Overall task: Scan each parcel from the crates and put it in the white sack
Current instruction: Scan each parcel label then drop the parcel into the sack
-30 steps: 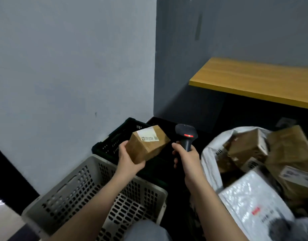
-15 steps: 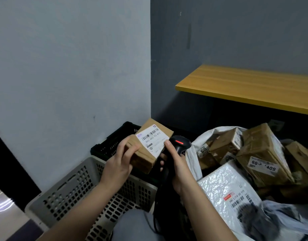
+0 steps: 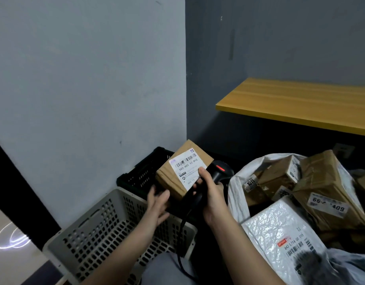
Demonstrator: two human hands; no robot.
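Note:
A brown cardboard parcel [image 3: 173,177] with a white barcode label facing up hangs over the black crate [image 3: 140,175]. My right hand [image 3: 212,194] grips the black scanner [image 3: 220,171], whose red light is on, and its thumb presses on the parcel's label. Blurred, with fingers spread, my left hand [image 3: 157,204] is at the parcel's lower left corner; whether it touches the parcel I cannot tell. The white sack [image 3: 237,194] stands open to the right, holding brown boxes [image 3: 325,182] and a white poly mailer [image 3: 280,233].
A grey perforated crate [image 3: 115,227] sits in front of the black one, against the pale wall. A yellow wooden shelf [image 3: 301,99] juts out above the sack. The scanner's cable [image 3: 181,260] hangs down between my arms.
The parcel turned label-up and came against the scanner hand, whose thumb now lies on the label. My left hand let go of its grip on the parcel and dropped below it.

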